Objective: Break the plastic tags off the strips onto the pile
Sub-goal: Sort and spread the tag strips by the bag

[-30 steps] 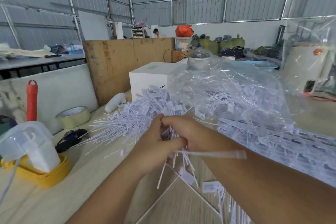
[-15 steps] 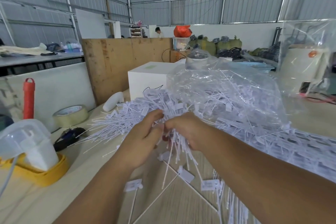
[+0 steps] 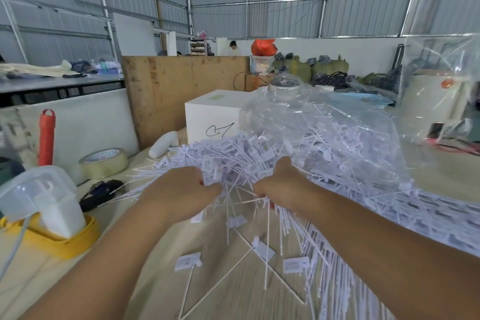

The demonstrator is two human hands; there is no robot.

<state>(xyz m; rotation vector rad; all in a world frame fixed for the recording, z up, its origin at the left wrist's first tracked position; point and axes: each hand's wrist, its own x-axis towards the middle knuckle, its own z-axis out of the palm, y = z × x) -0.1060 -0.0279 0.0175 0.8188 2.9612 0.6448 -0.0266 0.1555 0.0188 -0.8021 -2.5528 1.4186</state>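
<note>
A big pile of white plastic tags (image 3: 233, 156) lies on the wooden table (image 3: 233, 293) in front of me. My left hand (image 3: 179, 189) and my right hand (image 3: 280, 187) are held apart just above its near edge, each closed on a cluster of tags. White stems hang and fan down between the hands. Unbroken tag strips (image 3: 428, 215) lie in rows to the right. Several single tags (image 3: 188, 261) lie loose on the table below my hands.
A clear plastic bag (image 3: 337, 122) covers the back of the pile. A white box (image 3: 210, 117) stands behind it. At left are a tape roll (image 3: 104, 162), a red spool (image 3: 46, 138), a black object (image 3: 100, 193) and a white device on a yellow base (image 3: 52, 215).
My hands were pressed together on one bunch of tags and have pulled apart sideways. More loose tags have dropped onto the table beneath them.
</note>
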